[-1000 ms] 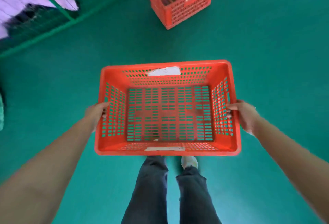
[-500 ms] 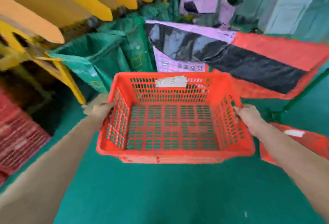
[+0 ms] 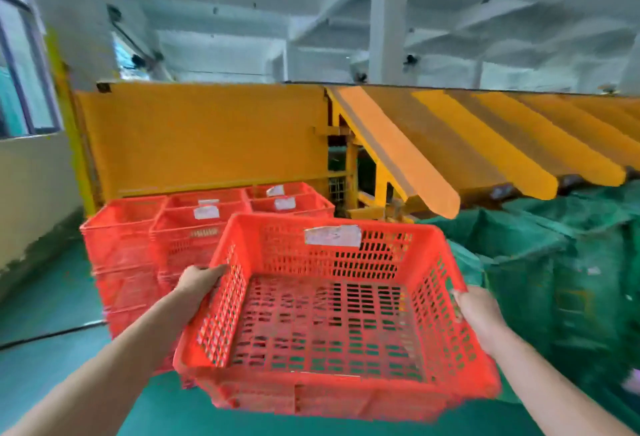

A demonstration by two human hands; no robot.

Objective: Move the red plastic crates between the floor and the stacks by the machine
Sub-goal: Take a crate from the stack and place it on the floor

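Observation:
I carry an empty red plastic crate (image 3: 332, 325) with slotted walls and a white label on its far wall, held up in the air in front of me. My left hand (image 3: 199, 281) grips its left rim. My right hand (image 3: 479, 314) grips its right rim. Behind the crate and to the left stand stacks of red crates (image 3: 145, 248), several high, with white labels, against the yellow machine (image 3: 207, 134).
Yellow chutes (image 3: 398, 151) slope down from the machine to the right. Green bags (image 3: 554, 262) stand under them at the right. A beige wall and a window are at the far left. The floor (image 3: 45, 300) is green.
My view has swung up from the floor toward the machine. The crate, held in both hands throughout, has risen, and the red stacks have come into sight behind it.

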